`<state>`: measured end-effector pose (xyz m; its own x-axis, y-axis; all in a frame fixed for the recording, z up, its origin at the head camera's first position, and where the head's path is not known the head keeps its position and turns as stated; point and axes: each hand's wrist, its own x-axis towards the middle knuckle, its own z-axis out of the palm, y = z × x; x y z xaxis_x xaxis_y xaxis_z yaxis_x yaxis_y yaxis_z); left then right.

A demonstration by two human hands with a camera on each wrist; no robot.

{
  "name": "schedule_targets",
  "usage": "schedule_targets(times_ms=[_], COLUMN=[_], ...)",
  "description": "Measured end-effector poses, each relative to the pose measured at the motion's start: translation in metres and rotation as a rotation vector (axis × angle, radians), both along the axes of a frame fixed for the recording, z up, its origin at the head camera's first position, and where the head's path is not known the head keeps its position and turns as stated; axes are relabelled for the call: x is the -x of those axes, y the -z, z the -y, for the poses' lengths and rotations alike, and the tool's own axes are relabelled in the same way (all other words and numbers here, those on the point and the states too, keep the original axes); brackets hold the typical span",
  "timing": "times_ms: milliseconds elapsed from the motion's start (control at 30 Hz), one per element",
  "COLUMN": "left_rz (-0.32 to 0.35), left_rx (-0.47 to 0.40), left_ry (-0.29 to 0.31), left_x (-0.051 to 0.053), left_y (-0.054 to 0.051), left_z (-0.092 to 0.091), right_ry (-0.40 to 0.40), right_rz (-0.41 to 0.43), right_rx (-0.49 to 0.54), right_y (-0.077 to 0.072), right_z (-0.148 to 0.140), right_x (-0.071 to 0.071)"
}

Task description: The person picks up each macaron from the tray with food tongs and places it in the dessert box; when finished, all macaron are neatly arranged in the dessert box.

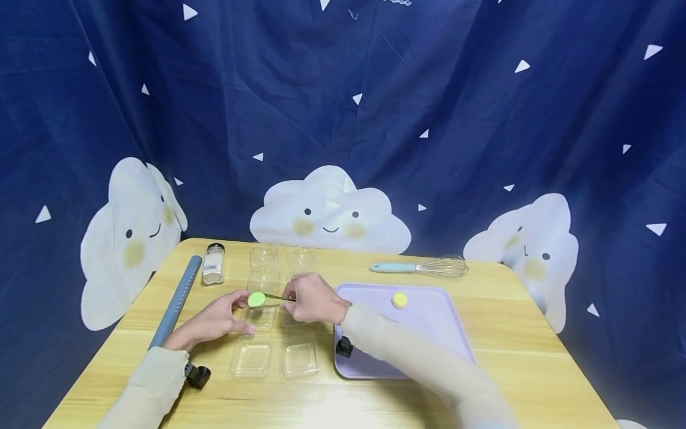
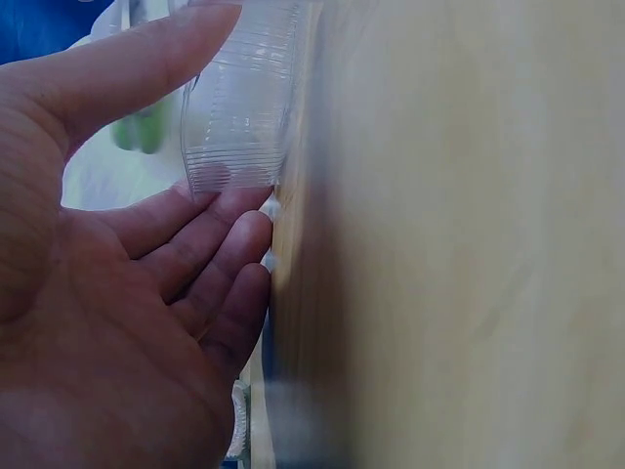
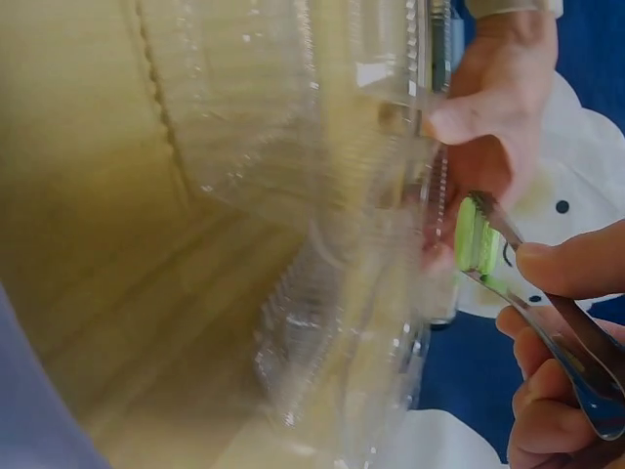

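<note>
My right hand (image 1: 316,299) holds metal tongs (image 3: 547,318), thumb on one arm and fingers on the other. Between the tong tips is a light green macaron (image 3: 476,237), held above the open clear plastic boxes. The left hand (image 1: 217,322) is beside a clear box (image 2: 239,107), thumb and fingers spread on either side of it. In the left wrist view the fingertips reach the box's edge; whether they press on it I cannot tell. A yellow macaron (image 1: 399,300) lies on the purple tray (image 1: 396,369) at the right.
More clear boxes (image 1: 300,359) stand in two columns. Behind the tray lies a whisk (image 1: 420,267) with a blue handle. At the left are a dark-lidded jar (image 1: 213,265) and a long blue-grey bar (image 1: 177,301). A blue curtain (image 1: 343,107) hangs behind the table.
</note>
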<state>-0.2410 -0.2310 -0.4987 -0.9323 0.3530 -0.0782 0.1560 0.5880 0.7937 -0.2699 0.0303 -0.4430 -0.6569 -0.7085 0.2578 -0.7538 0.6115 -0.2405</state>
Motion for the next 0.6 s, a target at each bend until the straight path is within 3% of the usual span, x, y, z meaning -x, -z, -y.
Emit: schedule_targets(times_ms=[300, 600], left_rz=[-0.008, -0.010], left_rx=[0.000, -0.011], left_ry=[0.013, 0.022], left_x=[0.001, 0.001], left_y=[0.001, 0.000], left_z=[0.000, 0.000], right_ry=[0.008, 0.011], right_rz=[0.017, 0.056], right_rx=[-0.105, -0.129], right_y=[0.010, 0.015], right_z=[0.008, 0.013], right_x=[-0.001, -0.002])
